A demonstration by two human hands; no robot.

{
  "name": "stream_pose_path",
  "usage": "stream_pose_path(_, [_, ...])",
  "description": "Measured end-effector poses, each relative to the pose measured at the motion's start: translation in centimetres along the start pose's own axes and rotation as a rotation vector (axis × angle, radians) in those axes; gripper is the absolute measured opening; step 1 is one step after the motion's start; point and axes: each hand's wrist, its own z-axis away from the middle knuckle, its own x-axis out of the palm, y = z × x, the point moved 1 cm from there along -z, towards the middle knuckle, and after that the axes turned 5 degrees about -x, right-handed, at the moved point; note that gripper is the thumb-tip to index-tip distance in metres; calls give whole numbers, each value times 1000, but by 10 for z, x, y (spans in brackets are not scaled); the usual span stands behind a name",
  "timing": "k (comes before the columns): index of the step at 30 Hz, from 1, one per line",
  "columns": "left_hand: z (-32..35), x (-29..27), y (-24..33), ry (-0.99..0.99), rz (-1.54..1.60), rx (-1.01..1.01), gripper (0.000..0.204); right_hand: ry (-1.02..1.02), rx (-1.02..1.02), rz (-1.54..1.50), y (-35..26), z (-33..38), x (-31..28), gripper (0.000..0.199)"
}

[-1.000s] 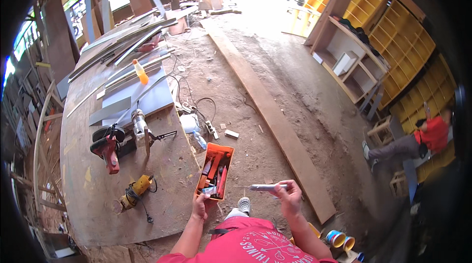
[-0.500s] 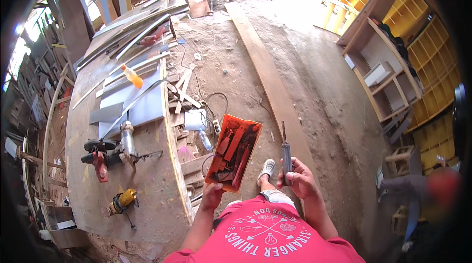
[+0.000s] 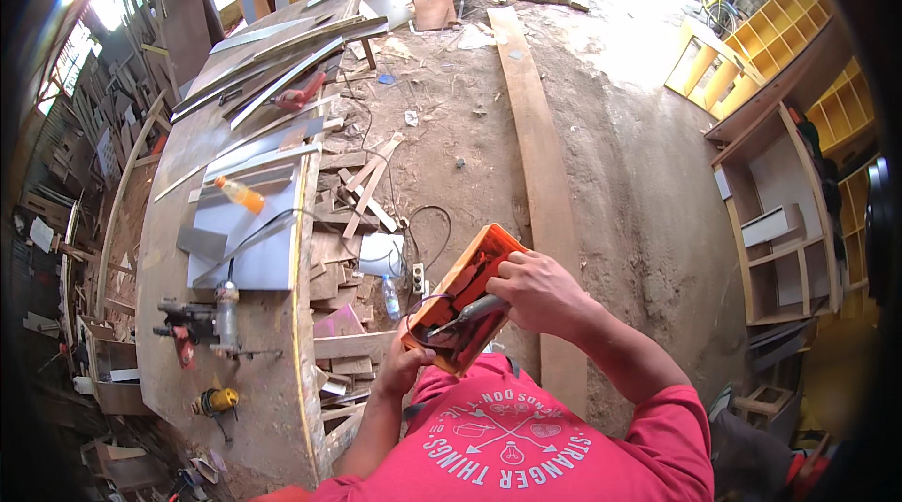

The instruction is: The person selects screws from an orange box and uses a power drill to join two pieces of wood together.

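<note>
The right hand [image 3: 537,293] has its fingers wrapped around the handle of a grey tool [image 3: 481,308], whose thin shaft slants from that grip toward the left hand [image 3: 406,363], over the open mouth of an orange box [image 3: 500,241]. Below and left of the right hand, the left one is clamped on the box's near end, holding it tilted in front of the shirt [image 3: 512,436] — whether the shaft touches anything inside, I cannot tell. The step in hand looks like working the tool in the box; the next move seems to call for a steady left grip and a shaft clear of the rim. Farther left of both hands are wood scraps [image 3: 331,248] and a workbench [image 3: 272,324]; beyond the right hand, a long plank [image 3: 543,154] lies on the ground
</note>
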Motion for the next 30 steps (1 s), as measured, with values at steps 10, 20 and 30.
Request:
stream_pose_path(10, [-253, -21, 86, -78, 102, -5, 91, 87, -156, -84, 217, -165, -18, 32])
stream_pose_path(20, [-458, -47, 231, 144, 69, 33, 84, -39, -285, -211, 396, -350, -87, 45])
stream_pose_path(30, [-670, -76, 364, 302, 234, 258, 89, 157, -319, -674, 632, -542, -161, 22])
